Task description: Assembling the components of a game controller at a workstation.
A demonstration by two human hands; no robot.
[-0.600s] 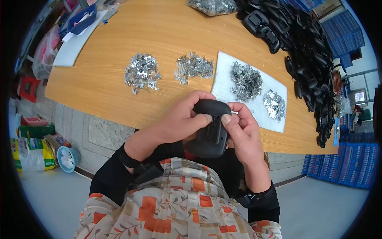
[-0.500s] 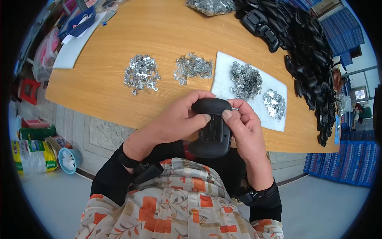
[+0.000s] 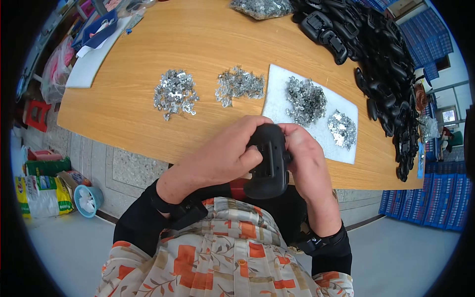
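A black plastic part (image 3: pixel 267 166), long and curved with small slots, is held upright in front of my chest by both hands. My left hand (image 3: pixel 225 156) wraps its left side, thumb pressed on its face. My right hand (image 3: pixel 307 163) grips its right edge, fingers curled over the top. Just beyond my hands lies a white pad (image 3: pixel 321 136) on the wooden table (image 3: pixel 123 114), carrying two heaps of small shiny metal pieces (image 3: pixel 307 99). Two more heaps of metal pieces (image 3: pixel 174 92) sit on the bare wood to the left.
A long pile of black plastic parts (image 3: pixel 381 64) runs along the table's right side. A bag of metal pieces (image 3: pixel 262 7) lies at the far edge. White sheets and blue items (image 3: pixel 94 39) sit far left. On the floor stand a blue basket (image 3: pixel 88 200) and sacks (image 3: pixel 42 195).
The black part has turned slightly in my hands and my left thumb has shifted on its face. Both hands stay in the same place.
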